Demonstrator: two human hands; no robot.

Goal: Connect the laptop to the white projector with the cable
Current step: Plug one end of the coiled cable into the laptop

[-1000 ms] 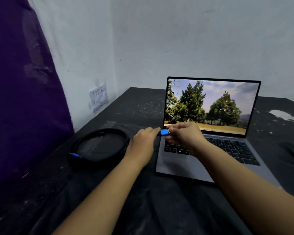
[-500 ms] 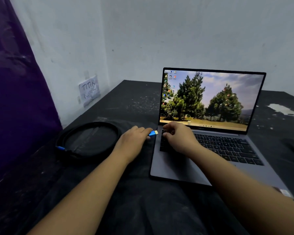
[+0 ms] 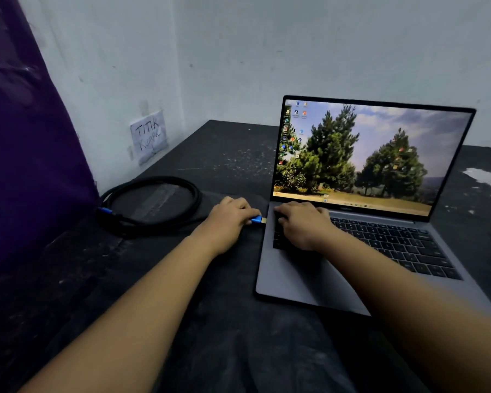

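An open grey laptop (image 3: 292, 282) stands on the black table, its screen showing a desktop with pine trees. My left hand (image 3: 230, 219) grips a blue cable plug (image 3: 258, 220) whose gold tip points at the laptop's left edge, just short of it. My right hand (image 3: 301, 225) rests flat on the left part of the keyboard, holding nothing. The black cable (image 3: 150, 205) lies coiled on the table to the left, with its other blue plug (image 3: 106, 211) at the coil's left side. No white projector is in view.
The black table (image 3: 224, 165) fills the corner of two pale walls. A purple cloth (image 3: 26, 151) hangs at the left. A taped paper note (image 3: 149, 136) is on the left wall. A white patch (image 3: 485, 177) marks the table at the right.
My right hand let go of the blue plug and came down onto the keyboard. My left hand lowered the plug to the laptop's left edge. The camera moved closer.
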